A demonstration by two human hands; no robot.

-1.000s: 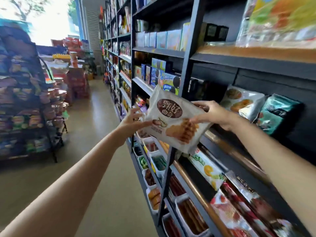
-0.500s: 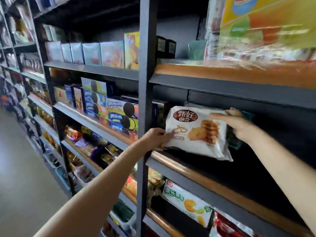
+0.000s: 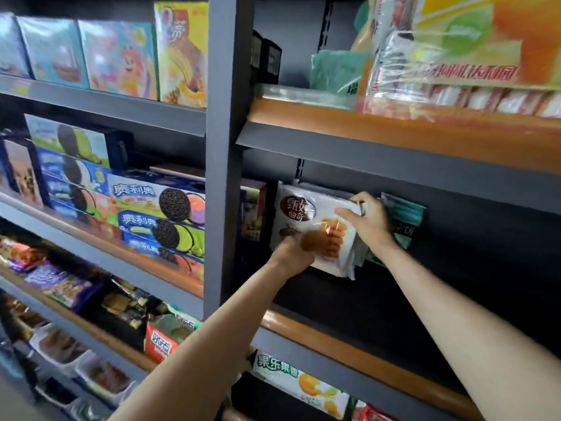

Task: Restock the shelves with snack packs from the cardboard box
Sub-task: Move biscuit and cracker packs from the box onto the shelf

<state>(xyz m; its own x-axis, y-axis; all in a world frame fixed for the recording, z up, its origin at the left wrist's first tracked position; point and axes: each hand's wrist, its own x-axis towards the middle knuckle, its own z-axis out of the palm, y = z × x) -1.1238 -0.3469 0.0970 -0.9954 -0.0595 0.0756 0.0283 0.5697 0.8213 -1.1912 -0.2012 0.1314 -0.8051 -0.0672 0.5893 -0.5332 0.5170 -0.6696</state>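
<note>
- The cookie pack [image 3: 315,226] stands upright at the back of the dark shelf [image 3: 364,338], in the bay right of the grey post [image 3: 224,147]; its lower left corner is hidden behind the left hand [image 3: 293,250]; more white packs seem to stand behind it, only their edges showing, the count not clear
- The teal pack [image 3: 402,218] just right of it is half hidden by the right hand [image 3: 368,221]; its print is too blurred to read
- The left fingers are out of sight behind or under the pack, so how far they curl cannot be told; the hand touches the pack's bottom corner
- The right hand grips the pack's upper right edge, thumb on the front face, fingers curled round behind
- The upper shelf's yellow bags [image 3: 461,53] are cut off by the frame's top and right edges, and blurred
- The Oreo boxes [image 3: 161,214] in the left bay are readable; the boxes further left smear
- The cardboard box is nowhere in view
</note>
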